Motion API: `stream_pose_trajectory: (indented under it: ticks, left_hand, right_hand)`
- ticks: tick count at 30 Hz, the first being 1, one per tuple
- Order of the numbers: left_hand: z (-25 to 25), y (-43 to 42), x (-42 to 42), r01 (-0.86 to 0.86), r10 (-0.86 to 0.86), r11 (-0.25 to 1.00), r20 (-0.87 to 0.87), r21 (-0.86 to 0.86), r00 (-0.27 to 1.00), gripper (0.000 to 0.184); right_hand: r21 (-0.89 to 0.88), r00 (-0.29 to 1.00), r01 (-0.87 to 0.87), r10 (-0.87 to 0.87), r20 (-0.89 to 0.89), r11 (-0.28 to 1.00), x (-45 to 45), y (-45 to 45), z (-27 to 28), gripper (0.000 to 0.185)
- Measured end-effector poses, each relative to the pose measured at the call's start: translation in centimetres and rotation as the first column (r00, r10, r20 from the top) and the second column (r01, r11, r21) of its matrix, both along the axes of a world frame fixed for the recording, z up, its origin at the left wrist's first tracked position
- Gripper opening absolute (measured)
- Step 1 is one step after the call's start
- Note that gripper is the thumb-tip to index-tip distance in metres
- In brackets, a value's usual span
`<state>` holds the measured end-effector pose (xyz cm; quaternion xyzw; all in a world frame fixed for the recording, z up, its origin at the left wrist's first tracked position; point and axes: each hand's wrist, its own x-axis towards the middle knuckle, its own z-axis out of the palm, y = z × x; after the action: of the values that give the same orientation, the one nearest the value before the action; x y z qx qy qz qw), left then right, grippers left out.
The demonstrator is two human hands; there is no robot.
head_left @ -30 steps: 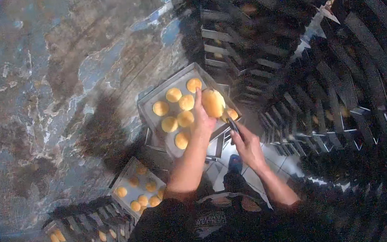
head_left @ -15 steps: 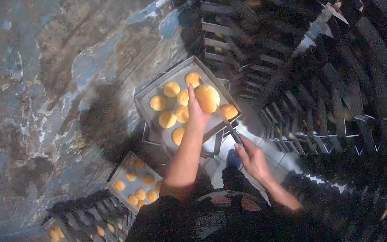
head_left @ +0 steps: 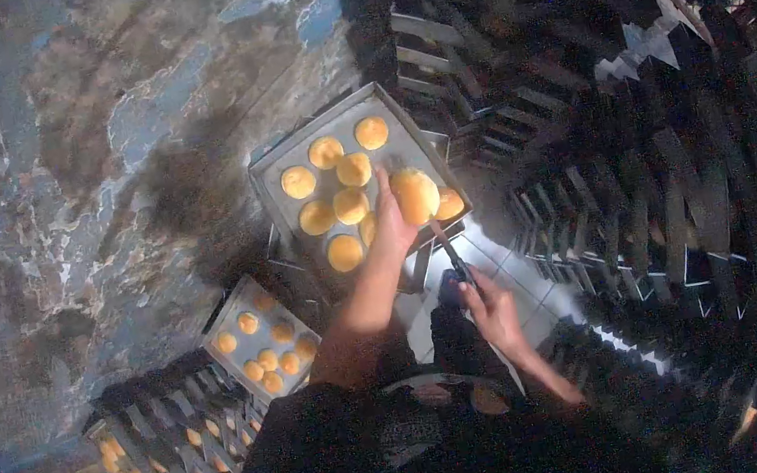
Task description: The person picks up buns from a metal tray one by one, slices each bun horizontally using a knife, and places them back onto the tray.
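Observation:
My left hand is closed around a golden bread bun, held up over a metal baking tray. My right hand grips a knife by its dark handle. The blade points up toward the lower edge of the held bun; whether it touches or cuts in, I cannot tell. Several round buns lie spread on the tray, and another bun sits at its right corner, partly behind the held one.
A second tray of buns stands at lower left. Beyond it, a rack holds more bread. Dark slatted racks line the right side. A worn, peeling wall rises at left, and pale floor tiles show below.
The held bun and left hand have shifted slightly right relative to the tray, uncovering more buns. The knife stays close beneath the bun. The camera view has moved a little.

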<state>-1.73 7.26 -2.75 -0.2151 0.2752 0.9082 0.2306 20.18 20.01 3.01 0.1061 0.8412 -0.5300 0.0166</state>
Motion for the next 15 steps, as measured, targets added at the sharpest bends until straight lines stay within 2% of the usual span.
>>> stream_pose_trajectory:
  ticks: [1, 3, 5, 7, 9, 11, 13, 14, 15]
  left_hand:
    - [0.0, 0.6, 0.3, -0.007, 0.008, 0.999, 0.015, -0.053, 1.0, 0.065]
    - [-0.9, 1.9, 1.0, 0.006, 0.001, 0.996, 0.08, -0.093, 0.997, 0.064]
    - [-2.5, 2.2, 1.4, 0.02, 0.0, 0.991, 0.147, -0.134, 0.989, 0.063]
    - [-4.4, 1.7, 0.2, -0.051, 0.051, 0.997, 0.0, -0.053, 0.999, 0.062]
    - [-4.5, 1.2, -0.9, -0.078, 0.083, 0.994, 0.064, -0.083, 0.995, 0.062]
    - [-4.6, 1.4, -1.0, -0.107, 0.121, 0.988, 0.127, -0.112, 0.984, 0.061]
    - [-4.8, 1.9, -0.2, -0.094, 0.079, 0.985, -0.102, -0.146, 0.992, 0.061]
    - [-6.6, 2.6, -0.1, -0.041, 0.046, 0.988, 0.025, -0.147, 0.999, 0.069]
    - [-8.5, 3.0, 0.0, -0.044, 0.05, 0.987, 0.037, -0.152, 0.998, 0.069]
  right_hand:
    - [-0.002, 1.0, 0.001, -0.001, 0.008, 1.0, -0.9, 0.1, 0.8, 0.038]
    - [-0.005, 0.971, -0.019, 0.02, 0.239, 1.0, -4.1, 0.4, 1.8, 0.039]
    - [-0.044, 0.965, -0.023, 0.033, 0.261, 0.999, -6.1, 0.7, 0.2, 0.04]
    - [-0.078, 0.962, -0.027, 0.047, 0.269, 0.997, -6.7, 1.2, -1.7, 0.04]
    - [0.032, 0.994, -0.026, 0.023, 0.105, 0.999, -4.1, 1.8, -3.7, 0.042]
    - [0.021, 0.988, -0.037, 0.033, 0.151, 0.999, -2.2, 2.5, -5.2, 0.041]
    - [0.01, 0.981, -0.042, 0.039, 0.191, 0.999, -2.5, 3.1, -6.7, 0.041]
    - [-0.018, 0.977, -0.016, 0.019, 0.213, 1.0, -3.8, 3.0, -7.3, 0.04]
    - [-0.048, 0.971, 0.011, 0.001, 0.237, 0.999, -4.9, 3.1, -7.9, 0.039]
